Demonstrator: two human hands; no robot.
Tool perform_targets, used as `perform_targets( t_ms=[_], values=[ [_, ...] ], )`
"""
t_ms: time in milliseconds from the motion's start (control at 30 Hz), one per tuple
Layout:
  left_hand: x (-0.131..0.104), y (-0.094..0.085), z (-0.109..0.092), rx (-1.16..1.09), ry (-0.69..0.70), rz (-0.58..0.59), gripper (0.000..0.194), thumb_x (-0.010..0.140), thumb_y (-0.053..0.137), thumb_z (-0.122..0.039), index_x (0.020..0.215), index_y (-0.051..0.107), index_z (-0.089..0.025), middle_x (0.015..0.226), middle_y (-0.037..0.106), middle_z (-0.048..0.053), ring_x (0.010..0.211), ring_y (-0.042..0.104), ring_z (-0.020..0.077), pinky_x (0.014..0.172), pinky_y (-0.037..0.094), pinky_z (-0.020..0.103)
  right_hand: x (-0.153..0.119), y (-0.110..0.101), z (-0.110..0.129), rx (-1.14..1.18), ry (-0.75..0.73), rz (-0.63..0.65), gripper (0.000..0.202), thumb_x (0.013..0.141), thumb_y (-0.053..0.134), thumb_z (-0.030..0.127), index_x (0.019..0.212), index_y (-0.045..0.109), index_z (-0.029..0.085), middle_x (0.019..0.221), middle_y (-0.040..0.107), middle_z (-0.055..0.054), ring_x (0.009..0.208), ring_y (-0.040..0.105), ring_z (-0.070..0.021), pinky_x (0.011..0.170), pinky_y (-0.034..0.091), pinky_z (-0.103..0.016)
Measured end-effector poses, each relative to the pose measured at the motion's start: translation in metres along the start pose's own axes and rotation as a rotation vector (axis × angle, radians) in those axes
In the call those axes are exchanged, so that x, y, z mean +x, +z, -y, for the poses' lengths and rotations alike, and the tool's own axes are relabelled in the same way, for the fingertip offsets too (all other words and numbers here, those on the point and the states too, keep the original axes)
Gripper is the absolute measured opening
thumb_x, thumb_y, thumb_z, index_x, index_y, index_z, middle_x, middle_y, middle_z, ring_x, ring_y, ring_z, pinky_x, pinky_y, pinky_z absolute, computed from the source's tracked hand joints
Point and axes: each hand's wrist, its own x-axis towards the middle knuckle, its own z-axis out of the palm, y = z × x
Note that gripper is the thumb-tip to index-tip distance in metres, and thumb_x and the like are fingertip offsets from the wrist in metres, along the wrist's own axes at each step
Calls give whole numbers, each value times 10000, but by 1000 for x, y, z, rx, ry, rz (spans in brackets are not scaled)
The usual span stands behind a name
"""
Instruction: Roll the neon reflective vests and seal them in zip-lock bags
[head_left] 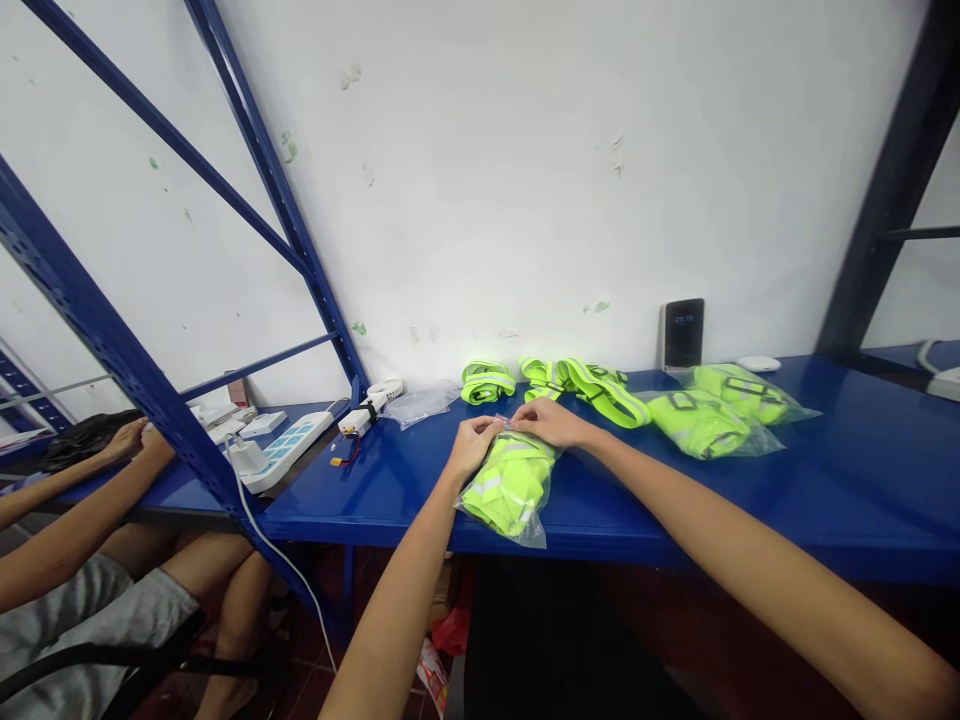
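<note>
A clear plastic bag [510, 485] with a folded neon-yellow reflective strap inside lies at the front edge of the blue table. My left hand [474, 445] pinches the bag's far edge from the left. On the same edge, close beside it, my right hand [551, 422] has its fingers closed on the bag. Behind my hands sit a rolled neon strap [487, 382] and a looser heap of neon straps [585, 388]. Two more bagged straps rest to the right, one nearer [701, 422] and one behind it [742, 392].
A phone [683, 335] leans on the wall, near a white oval object [758, 364]. Empty plastic bags [420, 405], a small white device [358, 418] and a power strip [289, 452] are left. Past the blue rack post [120, 350], another person sits with their hands on the table.
</note>
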Motion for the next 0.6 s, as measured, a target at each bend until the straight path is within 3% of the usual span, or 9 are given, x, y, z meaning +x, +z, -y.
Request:
perform_targets(
  t_ms=[200,600],
  values=[
    [1,1,0,3,-11,-31,253,706,692,-390,716,688,-138,604,629,1,587,527,129,614,394,244,0,1,2,-16,5,-26,266,789,583,356,803,730,135,760,715,-59,697,609,-179,622,427,-252],
    [-3,3,-7,59,105,11,273,749,658,-420,704,631,-152,669,614,4,625,523,125,607,378,224,-1,2,4,-52,-11,-9,262,813,553,366,792,676,136,734,669,-46,658,561,-155,592,399,-242]
  ],
)
